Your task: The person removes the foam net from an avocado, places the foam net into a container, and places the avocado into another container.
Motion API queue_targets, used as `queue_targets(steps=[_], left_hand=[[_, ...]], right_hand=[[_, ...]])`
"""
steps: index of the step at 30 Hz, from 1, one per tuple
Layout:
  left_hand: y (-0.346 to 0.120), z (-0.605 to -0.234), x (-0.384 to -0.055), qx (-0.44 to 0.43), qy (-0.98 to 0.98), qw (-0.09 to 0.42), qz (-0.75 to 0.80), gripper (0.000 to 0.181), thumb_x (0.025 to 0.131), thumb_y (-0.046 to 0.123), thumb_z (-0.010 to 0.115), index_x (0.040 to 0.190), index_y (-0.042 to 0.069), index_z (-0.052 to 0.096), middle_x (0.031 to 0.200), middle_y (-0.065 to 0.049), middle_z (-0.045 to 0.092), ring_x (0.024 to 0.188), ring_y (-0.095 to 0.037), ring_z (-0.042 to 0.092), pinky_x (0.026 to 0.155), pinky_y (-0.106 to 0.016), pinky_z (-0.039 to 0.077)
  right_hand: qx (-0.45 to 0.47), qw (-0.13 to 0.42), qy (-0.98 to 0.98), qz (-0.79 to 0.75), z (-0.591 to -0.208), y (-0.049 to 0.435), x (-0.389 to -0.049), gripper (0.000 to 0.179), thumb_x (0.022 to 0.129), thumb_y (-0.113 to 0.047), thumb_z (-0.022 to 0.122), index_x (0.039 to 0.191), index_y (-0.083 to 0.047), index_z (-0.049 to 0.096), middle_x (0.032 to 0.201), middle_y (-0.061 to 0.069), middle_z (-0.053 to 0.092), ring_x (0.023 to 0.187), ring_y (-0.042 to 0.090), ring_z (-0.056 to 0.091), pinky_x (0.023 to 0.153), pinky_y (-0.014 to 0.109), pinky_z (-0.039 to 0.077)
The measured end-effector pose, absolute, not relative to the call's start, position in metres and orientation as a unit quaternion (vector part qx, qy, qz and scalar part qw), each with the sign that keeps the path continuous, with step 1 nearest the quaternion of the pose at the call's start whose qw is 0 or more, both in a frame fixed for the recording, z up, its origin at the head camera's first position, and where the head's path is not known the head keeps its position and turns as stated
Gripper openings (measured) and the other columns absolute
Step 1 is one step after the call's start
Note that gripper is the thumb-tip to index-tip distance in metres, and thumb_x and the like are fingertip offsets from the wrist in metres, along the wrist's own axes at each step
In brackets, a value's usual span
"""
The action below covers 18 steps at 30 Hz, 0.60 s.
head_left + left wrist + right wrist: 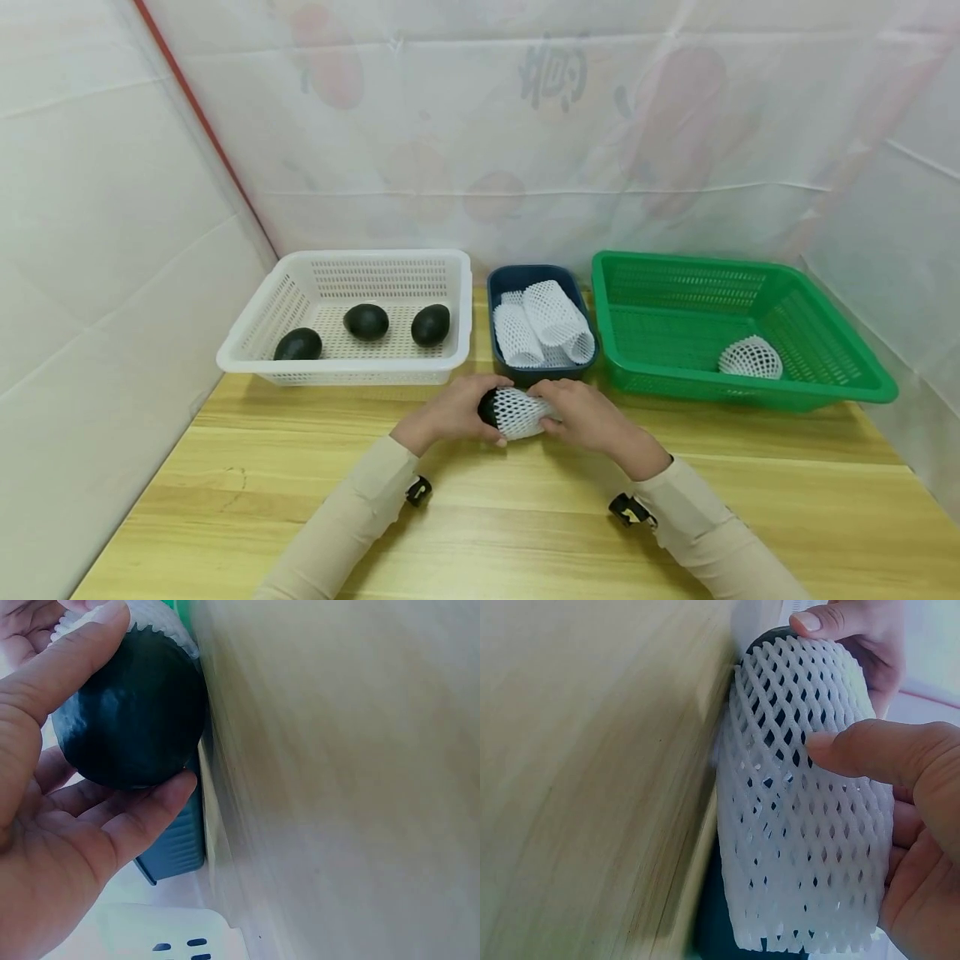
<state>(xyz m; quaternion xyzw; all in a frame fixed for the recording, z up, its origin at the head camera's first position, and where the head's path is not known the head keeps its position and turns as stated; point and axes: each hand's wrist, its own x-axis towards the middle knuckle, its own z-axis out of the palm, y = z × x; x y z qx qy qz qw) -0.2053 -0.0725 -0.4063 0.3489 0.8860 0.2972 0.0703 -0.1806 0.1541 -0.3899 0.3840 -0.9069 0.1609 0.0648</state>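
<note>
A dark avocado is partly inside a white foam net sleeve, held just above the wooden table in front of the blue bin. My left hand grips the bare end of the avocado, thumb on one side and fingers on the other. Around the sleeve, my right hand has its thumb on the mesh and its fingers on the far side. In the right wrist view the sleeve's loose end reaches well past the fruit. Most of the right fingers are hidden behind the sleeve.
At the left, a white basket holds 3 avocados. The dark blue bin in the middle contains several foam net sleeves. On the right, a green basket has one net-covered item in it. White sheeting hangs behind.
</note>
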Motion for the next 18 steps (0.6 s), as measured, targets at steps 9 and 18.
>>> queue_targets(steps=[9, 18], left_hand=[[-0.079, -0.400, -0.202, 0.353, 0.880, 0.070, 0.311, 0.072, 0.061, 0.027, 0.088, 0.121, 0.004, 0.056, 0.116, -0.005, 0.058, 0.103, -0.017, 0.052, 0.090, -0.031, 0.041], [-0.100, -0.395, -0.199, 0.347, 0.877, 0.047, 0.328, 0.061, 0.063, 0.025, 0.087, 0.114, 0.007, 0.059, 0.105, 0.000, 0.061, 0.093, -0.014, 0.053, 0.082, -0.032, 0.043]], right_hand=[[0.384, 0.078, -0.904, 0.169, -0.387, 0.163, -0.178, 0.028, 0.076, -0.005, 0.074, 0.102, -0.003, 0.063, 0.093, 0.008, 0.065, 0.082, 0.022, 0.061, 0.070, 0.038, 0.050], [0.365, 0.099, -0.910, 0.171, -0.383, 0.180, -0.174, 0.019, 0.077, -0.002, 0.073, 0.093, -0.005, 0.063, 0.085, 0.004, 0.065, 0.075, 0.019, 0.061, 0.065, 0.036, 0.050]])
